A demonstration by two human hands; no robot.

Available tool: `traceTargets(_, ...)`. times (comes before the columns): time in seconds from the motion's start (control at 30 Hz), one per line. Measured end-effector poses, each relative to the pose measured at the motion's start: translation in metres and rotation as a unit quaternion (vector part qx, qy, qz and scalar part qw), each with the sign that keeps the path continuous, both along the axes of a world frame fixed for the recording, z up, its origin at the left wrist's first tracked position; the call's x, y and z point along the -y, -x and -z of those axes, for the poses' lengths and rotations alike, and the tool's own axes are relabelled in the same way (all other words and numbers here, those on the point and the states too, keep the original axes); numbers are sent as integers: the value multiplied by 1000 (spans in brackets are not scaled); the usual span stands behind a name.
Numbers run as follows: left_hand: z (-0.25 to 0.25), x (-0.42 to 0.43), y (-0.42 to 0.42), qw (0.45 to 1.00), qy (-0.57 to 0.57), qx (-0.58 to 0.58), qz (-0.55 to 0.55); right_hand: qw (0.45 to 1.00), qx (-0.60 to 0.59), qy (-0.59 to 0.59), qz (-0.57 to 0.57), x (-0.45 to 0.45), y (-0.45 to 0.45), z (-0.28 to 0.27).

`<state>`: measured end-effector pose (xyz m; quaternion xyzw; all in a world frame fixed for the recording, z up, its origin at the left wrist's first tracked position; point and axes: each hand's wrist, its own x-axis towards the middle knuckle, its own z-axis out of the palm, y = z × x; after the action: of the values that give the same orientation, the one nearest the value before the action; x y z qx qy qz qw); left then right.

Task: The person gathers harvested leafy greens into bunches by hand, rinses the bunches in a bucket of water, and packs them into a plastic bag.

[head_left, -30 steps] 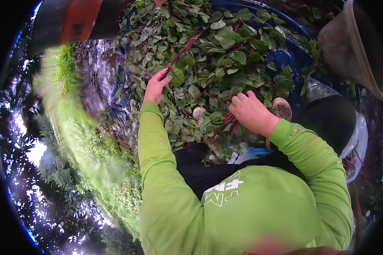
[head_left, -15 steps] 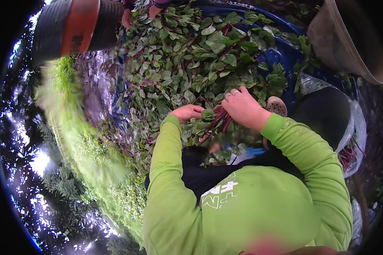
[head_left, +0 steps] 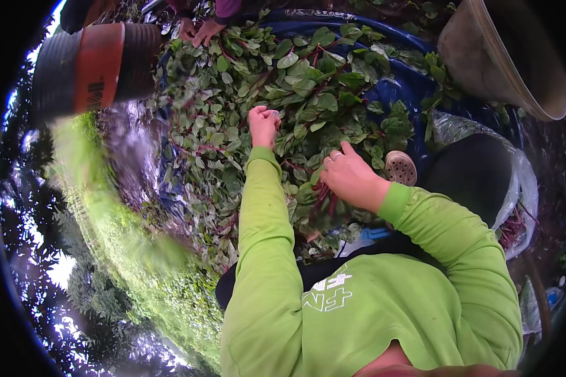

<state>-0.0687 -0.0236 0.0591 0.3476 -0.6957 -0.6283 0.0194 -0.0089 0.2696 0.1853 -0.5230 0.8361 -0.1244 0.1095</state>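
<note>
Red-stemmed leafy greens (head_left: 226,135), looking like Malabar spinach, lie in a wide heap before me on a blue sheet (head_left: 396,88). My right hand (head_left: 353,176), with rings on it, is closed around a bunch of red stems (head_left: 322,196), their leaves pointing away to the left. Over the middle of the heap is my left hand (head_left: 264,127), its fingers curled in a pinch close to the leaves. Whatever lies between those fingertips is too small or hidden to make out.
Another person's hands (head_left: 198,31) touch the heap's far left edge. Beside them is a black bucket with a red band (head_left: 100,66). A beige tub (head_left: 484,63) tilts at the far right. A tan clog (head_left: 400,168) and a clear plastic bag (head_left: 521,207) with red stems are nearer.
My left hand has moved from beside the bunch outward over the heap, its fingers now curled. My right hand still grips the stems, slightly lower in view. The other person's hands have come together.
</note>
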Motion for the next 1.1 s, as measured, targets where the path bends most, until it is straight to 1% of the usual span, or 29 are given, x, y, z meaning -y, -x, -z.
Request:
traceTargets(0.07,-16,15,-10,997,79,-18,15,1000,6,2,-6,-1,-3,1)
traceTargets(0.1,-9,23,-19,993,114,-23,-3,1000,9,3,-11,-1,-6,2)
traceTargets(0.13,-1,29,-27,973,207,54,88,1000,2,2,-17,-1,-9,3)
traceTargets(0.17,7,35,-35,930,296,133,174,1000,-3,1,-24,0,-14,4)
traceTargets(0.2,17,40,-41,865,378,209,257,1000,-11,1,-29,0,-16,4)
traceTargets(0.27,52,26,-48,869,410,146,235,999,-28,-1,-37,-2,-19,2)
traceTargets(0.3,60,15,-43,869,424,145,208,999,-33,-4,-37,-3,-19,1)
traceTargets(0.4,72,3,-32,842,481,87,229,999,-33,-18,-25,-8,-20,1)
traceTargets(0.43,64,9,-22,824,461,150,293,999,-26,-23,-25,-8,-22,2)
traceTargets(0.47,54,13,-14,854,405,166,280,999,-23,-26,-25,-7,-20,4)
traceTargets(0.5,55,31,-7,906,313,139,249,999,-22,-27,-27,-5,-18,4)
traceTargets(0.53,41,42,-3,945,220,111,214,999,-22,-28,-32,-4,-16,3)
traceTargets(0.57,25,54,-3,964,150,105,195,999,-21,-28,-38,-2,-14,2)
traceTargets(0.6,-16,52,0,977,80,98,174,999,-19,-27,-44,0,-14,0)
traceTargets(0.63,-47,55,1,980,29,100,169,998,-23,-24,-46,1,-13,-1)
traceTargets(0.67,-63,67,1,981,-39,97,165,998,-27,-21,-48,1,-13,-2)
traceTargets(0.73,-90,72,-3,977,-48,95,186,998,-36,-10,-54,1,-14,-2)
traceTargets(0.8,-105,66,-9,971,-35,106,213,997,-45,3,-55,0,-15,-2)
traceTargets(0.83,-108,59,-12,967,-31,112,228,998,-23,-25,-62,2,-15,-6)
traceTargets(0.93,-107,29,-23,954,-52,124,269,995,-81,34,-38,5,-20,2)
traceTargets(0.97,-105,18,-26,947,-53,145,282,996,-77,42,-34,4,-21,5)
traceTargets(1.07,-98,-14,-40,907,-47,184,376,995,-77,53,-23,2,-18,1)
traceTargets(1.1,-100,-24,-42,884,-28,202,421,995,-86,47,-19,1,-16,1)
